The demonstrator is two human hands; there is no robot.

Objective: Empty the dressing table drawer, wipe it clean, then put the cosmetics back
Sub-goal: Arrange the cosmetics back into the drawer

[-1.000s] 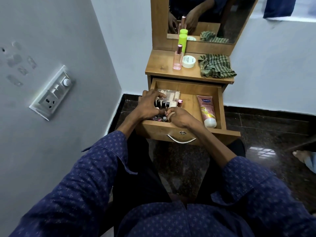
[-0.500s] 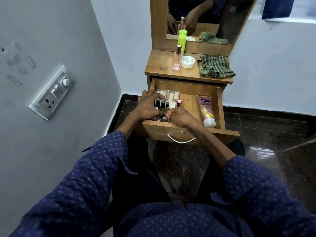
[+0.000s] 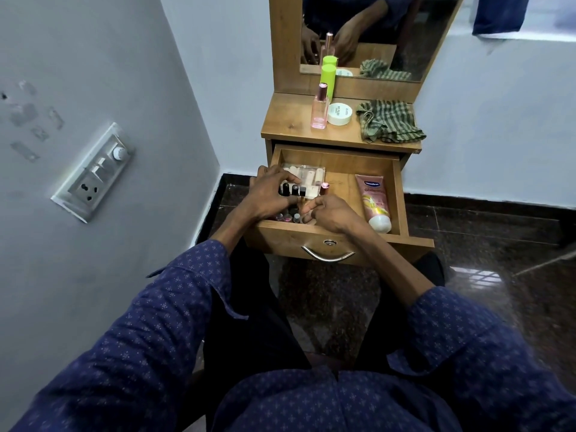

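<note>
The wooden drawer (image 3: pixel 400 194) stands pulled open. At its left lies a clear organiser tray (image 3: pixel 307 177) of small cosmetics and several nail polish bottles (image 3: pixel 293 190). My left hand (image 3: pixel 265 194) curls round the dark-capped bottles. My right hand (image 3: pixel 330 212) sits just right of them, its fingers curled among the small bottles at the drawer's front; what it holds is hidden. A pink lotion tube (image 3: pixel 374 202) lies at the drawer's right. A striped green cloth (image 3: pixel 388 124) lies on the tabletop.
On the tabletop (image 3: pixel 286 126) stand a pink perfume bottle (image 3: pixel 320 109), a green bottle (image 3: pixel 328 81) and a white round jar (image 3: pixel 339 113). A mirror (image 3: pixel 374 35) rises behind. A grey wall with a switch panel (image 3: pixel 93 173) is close on the left. The floor is dark tile.
Both hands stay over the nail polish bottles; the fingers have shifted slightly among them. Nothing has left the drawer.
</note>
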